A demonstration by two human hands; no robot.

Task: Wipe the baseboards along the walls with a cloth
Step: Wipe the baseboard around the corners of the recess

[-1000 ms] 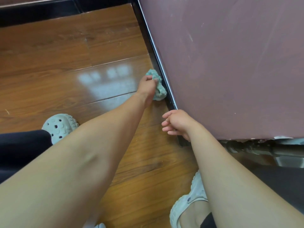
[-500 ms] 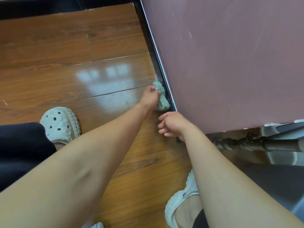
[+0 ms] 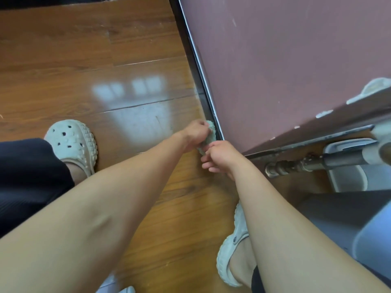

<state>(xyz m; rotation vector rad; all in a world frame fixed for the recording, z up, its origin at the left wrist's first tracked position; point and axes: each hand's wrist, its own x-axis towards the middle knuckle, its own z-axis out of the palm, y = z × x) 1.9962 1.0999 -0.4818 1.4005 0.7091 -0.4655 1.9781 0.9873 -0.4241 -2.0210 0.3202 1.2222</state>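
Two bare forearms are seen reaching from the lower edge of the frame toward its centre, above a wooden floor (image 3: 84, 60). A pale clog (image 3: 230, 250) is worn on the foot at lower centre, and a second clog (image 3: 73, 142) at centre left. The right hand (image 3: 221, 156) is held just beside the cloth, its grip loosely curled; whether the cloth is touched by it cannot be told. The left hand's (image 3: 195, 134) grip is clenched around the green cloth (image 3: 209, 137), which is pressed against the near end of the dark baseboard (image 3: 190, 49). The baseboard is seen running to the upper centre, below a mauve wall (image 3: 285, 60)
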